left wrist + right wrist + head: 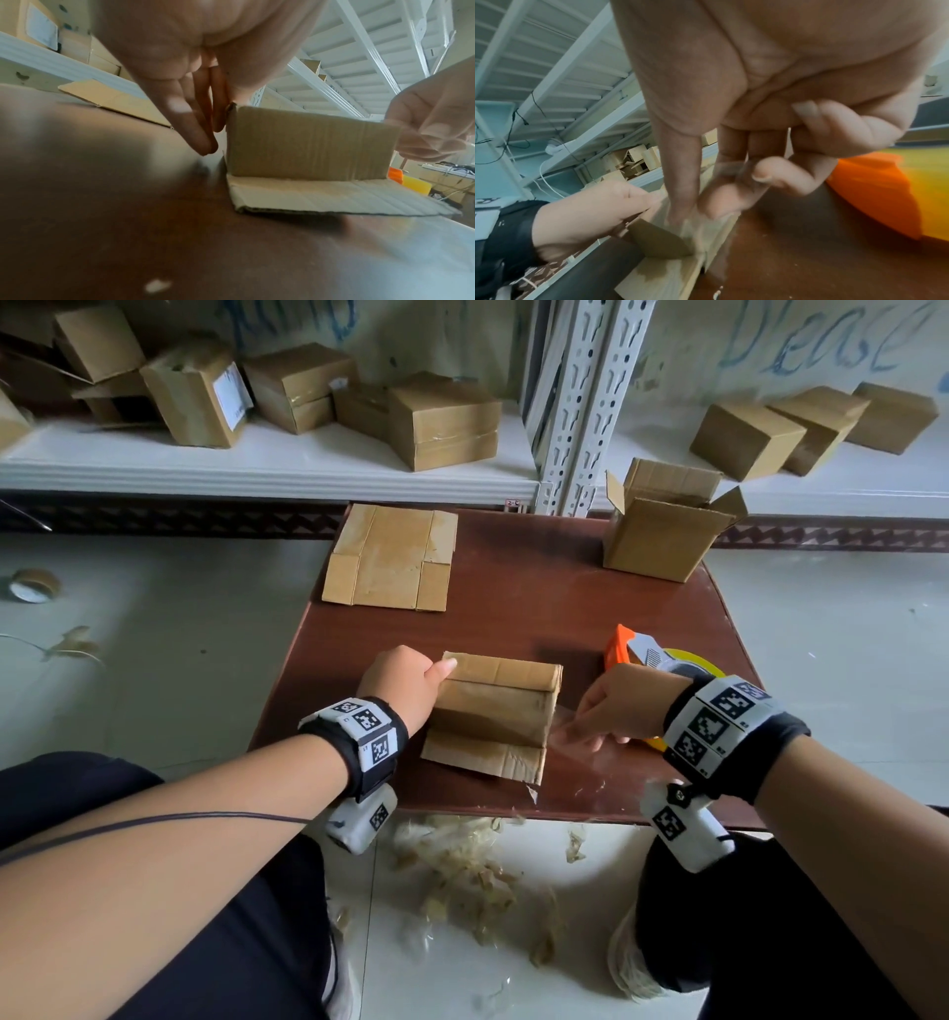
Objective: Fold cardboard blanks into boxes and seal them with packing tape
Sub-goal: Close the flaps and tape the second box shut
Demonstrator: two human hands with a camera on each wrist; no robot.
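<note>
A small cardboard box [495, 706] [308, 146] stands near the front of the brown table [513, 608], one flap lying flat toward me. My left hand [436, 675] [205, 121] holds its left end, thumb on the top edge and fingers down the side. My right hand [595, 726] [700, 203] is at the box's right end and pinches a strip of clear packing tape [570, 734] [729, 168] between thumb and forefinger. The orange and yellow tape dispenser [652, 654] [875, 192] lies on the table just behind that hand.
A flat cardboard blank [393, 557] lies at the table's back left. An open box [662, 526] stands at the back right. Several finished boxes sit on the white shelf [257, 459] behind. A tape roll [33, 585] and tape scraps [462, 865] lie on the floor.
</note>
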